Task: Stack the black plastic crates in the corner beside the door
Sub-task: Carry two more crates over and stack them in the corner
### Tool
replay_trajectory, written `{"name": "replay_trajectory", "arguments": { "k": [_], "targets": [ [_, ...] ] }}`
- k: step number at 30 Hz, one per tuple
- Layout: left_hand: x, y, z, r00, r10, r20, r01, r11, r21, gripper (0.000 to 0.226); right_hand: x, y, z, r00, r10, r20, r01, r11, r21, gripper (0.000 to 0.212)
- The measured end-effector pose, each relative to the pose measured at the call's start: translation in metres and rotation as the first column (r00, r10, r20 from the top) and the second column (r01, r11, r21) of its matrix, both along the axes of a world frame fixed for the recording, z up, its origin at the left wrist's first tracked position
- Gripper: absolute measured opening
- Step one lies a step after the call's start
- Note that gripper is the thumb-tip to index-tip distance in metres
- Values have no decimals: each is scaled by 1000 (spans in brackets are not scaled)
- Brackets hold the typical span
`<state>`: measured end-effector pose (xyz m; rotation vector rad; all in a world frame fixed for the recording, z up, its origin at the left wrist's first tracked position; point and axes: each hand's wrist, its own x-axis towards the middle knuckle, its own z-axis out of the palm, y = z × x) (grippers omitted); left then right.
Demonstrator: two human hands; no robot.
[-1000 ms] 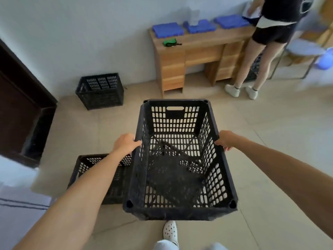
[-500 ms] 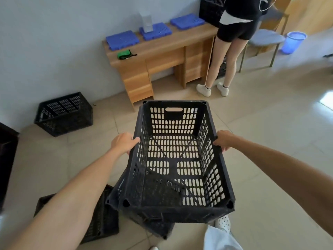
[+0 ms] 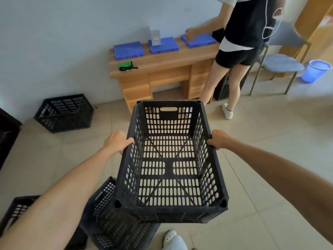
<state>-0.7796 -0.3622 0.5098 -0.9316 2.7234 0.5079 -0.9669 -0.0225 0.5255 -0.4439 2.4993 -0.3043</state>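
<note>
Two hands carry one crate (image 3: pixel 169 165), empty, open top up, level and clear of the floor at mid-view. Left hand (image 3: pixel 117 141) grips the left long rim near its middle, with the fingers curled over the edge. Right hand (image 3: pixel 219 138) grips the right rim opposite in the same way. Slot handle is on the far end wall.

Second crate (image 3: pixel 115 222) sits on the floor under the near-left corner of the carried one, turned at an angle and partly hidden. Cannot tell whether the two touch. Third crate (image 3: pixel 16 212) is at the bottom-left edge, mostly behind the left forearm. Wall crate (image 3: pixel 63 113) sits against the wall just right of the dark door (image 3: pixel 7 134), well apart from the hands.

Judgement: the step in hand is the carry toward the door corner, and the wall crate is the likely base. The task looks early, as no crate is seen seated on another.

To do it well:
- Grip evenly on both rims so the load rides level.
- Turn left and step round the second crate and third crate.
- Match the long axis to the base and line up all four corner posts before lowering.
- Release only once it seats.

Beyond: desk (image 3: pixel 162 69) with blue trays (image 3: pixel 128 49). Another person (image 3: pixel 243 33) stands at it, off the likely route.
</note>
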Motion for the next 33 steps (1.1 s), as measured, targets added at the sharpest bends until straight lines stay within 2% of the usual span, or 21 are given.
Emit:
{"name": "replay_trajectory", "arguments": {
  "k": [7, 9, 13, 16, 21, 24, 28, 33],
  "targets": [
    [-31, -59, 3, 994, 107, 14, -107, 994, 5, 39, -70, -84, -2, 990, 143, 15, -143, 989, -25, 21],
    [-41, -86, 4, 987, 157, 17, -157, 988, -10, 39, -93, -121, -4, 982, 187, 39, -187, 982, -13, 14],
    [-62, -148, 11, 970, 241, 19, -240, 970, -35, 44, -137, -203, -6, 950, 306, 65, -307, 952, 10, 22],
    [-66, -196, 17, 949, 312, 39, -312, 950, -4, 44, -162, -269, -3, 915, 395, 76, -395, 918, -15, 15],
    [-61, -270, 30, 878, 478, 28, -479, 874, 80, 39, -190, -379, 6, 865, 498, 65, -495, 867, -60, 12],
    [-54, -302, 36, 837, 547, 3, -546, 835, 63, 35, -200, -439, 6, 828, 557, 62, -551, 830, -90, 10],
    [-50, -337, 40, 768, 640, -5, -638, 767, 66, 27, -212, -526, -6, 759, 650, 45, -644, 759, -97, 23],
    [-59, -396, 31, 661, 750, 17, -749, 657, 84, 21, -233, -642, -27, 664, 740, 109, -737, 672, -67, 21]
  ]
}}
